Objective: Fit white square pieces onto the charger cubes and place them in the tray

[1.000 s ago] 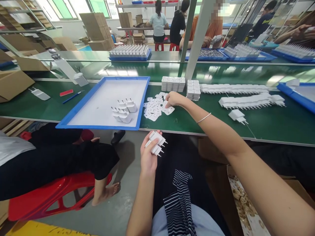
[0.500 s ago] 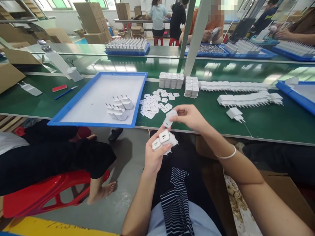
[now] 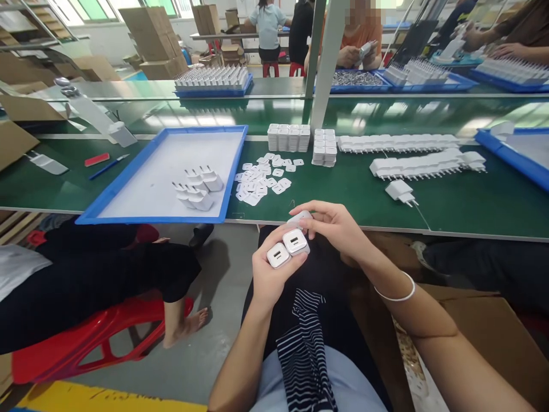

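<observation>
Chargers [image 3: 286, 248] in hands, labels [image 3: 261, 178] beyond.

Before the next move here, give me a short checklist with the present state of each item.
1. Left hand has a firm grip on two chargers, port faces up: ok.
2. Right hand fingers rest on a small white piece at the chargers: ok.
3. Whether that piece is seated on a charger: cannot tell, fingers hide it.
4. More loose pieces lie on the green table, near the hands: ok.
5. Blue tray holds a few chargers and has bare floor left: ok.
6. Neighbour's legs at the left stand apart from both hands: ok.
</observation>
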`<state>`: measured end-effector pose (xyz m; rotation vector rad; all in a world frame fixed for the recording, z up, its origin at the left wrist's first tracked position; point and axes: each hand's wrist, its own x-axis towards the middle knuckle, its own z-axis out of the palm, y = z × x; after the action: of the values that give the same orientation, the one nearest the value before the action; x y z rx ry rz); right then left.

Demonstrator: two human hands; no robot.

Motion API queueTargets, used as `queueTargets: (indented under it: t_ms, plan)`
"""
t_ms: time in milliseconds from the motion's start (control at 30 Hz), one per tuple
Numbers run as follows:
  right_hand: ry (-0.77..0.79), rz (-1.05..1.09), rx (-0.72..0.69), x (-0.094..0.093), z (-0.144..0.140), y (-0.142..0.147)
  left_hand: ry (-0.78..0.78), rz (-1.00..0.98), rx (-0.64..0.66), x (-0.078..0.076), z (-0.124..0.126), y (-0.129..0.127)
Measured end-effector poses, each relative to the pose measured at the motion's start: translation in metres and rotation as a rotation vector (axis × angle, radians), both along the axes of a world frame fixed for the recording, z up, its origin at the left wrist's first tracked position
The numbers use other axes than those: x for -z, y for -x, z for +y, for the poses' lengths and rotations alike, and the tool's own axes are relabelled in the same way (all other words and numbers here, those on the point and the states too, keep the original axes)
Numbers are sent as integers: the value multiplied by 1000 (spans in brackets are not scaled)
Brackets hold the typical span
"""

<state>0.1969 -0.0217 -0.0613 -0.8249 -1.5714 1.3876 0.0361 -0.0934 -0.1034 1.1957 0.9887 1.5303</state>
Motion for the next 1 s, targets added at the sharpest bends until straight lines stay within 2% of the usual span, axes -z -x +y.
queueTargets:
  t_ms: [133,200,267,333,433,533,633,700,800,900,1000]
  plan:
    - [-417,-370,142,-7,-1,-9,17,79,-8,0,1,-1]
    - [-585,-583,134,-14,-2,-17,-19,152,-21,-1,0,-2]
    - [-664,-703,89,-21,-3,-25,-92,255,-80,-2,0,-3]
    - [-694,-732,115,-27,-7,-31,-192,375,-170,-1,0,-5]
    - [-591,-611,214,-28,-16,-34,-352,528,-281,0,0,-6]
    - [-464,-462,207,-23,-25,-30,-447,610,-315,1,-2,-5]
    - [-583,-480,267,-18,-31,-27,-488,652,-321,0,-5,-4]
    - [-589,-488,317,-15,-34,-26,-504,664,-331,0,-6,-4]
    - [-327,-306,292,-13,-39,-26,-501,647,-335,0,-6,-4]
    - [-1,-26,164,-10,-46,-22,-484,634,-324,0,-5,-4]
    - [173,160,101,-2,-54,-13,-467,627,-302,0,-5,-4]
